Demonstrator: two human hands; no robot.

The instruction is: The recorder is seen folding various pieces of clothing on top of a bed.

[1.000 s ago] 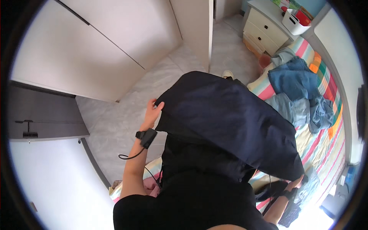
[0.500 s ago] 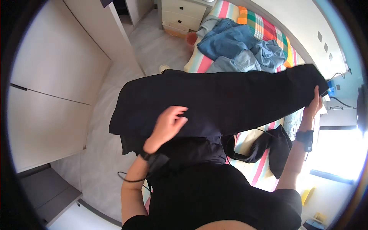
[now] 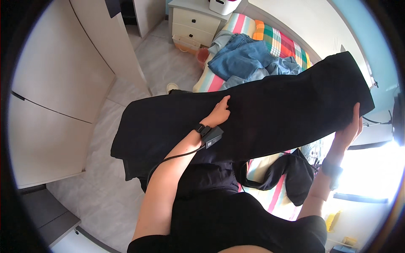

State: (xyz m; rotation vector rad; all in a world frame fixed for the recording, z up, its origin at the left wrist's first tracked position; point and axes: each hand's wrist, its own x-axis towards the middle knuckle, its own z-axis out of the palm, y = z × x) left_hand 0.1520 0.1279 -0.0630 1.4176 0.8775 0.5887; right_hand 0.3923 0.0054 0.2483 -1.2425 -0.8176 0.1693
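A pair of black trousers (image 3: 270, 114), folded lengthwise, stretches across the view in front of my body. My right hand (image 3: 349, 130) grips the end at the far right, thumb side against the cloth; part of its fingers is hidden behind the fabric. That end is raised higher than the rest. My left hand (image 3: 218, 113) lies on the middle of the trousers with its index finger stretched out, holding nothing. A black strap with a small black box (image 3: 211, 137) and a cable sits on my left wrist.
Behind the trousers, blue jeans (image 3: 240, 57) lie heaped on a striped bed (image 3: 206, 80) beside a plaid pillow (image 3: 274, 40). Another black garment (image 3: 291, 177) lies on the bed to the right. A nightstand (image 3: 194, 25) stands at the back, wardrobe doors (image 3: 55, 92) at the left.
My left hand has moved right and away from me across the trousers, onto their middle. The right end of the trousers has swung upward in the view. The view has shifted slightly.
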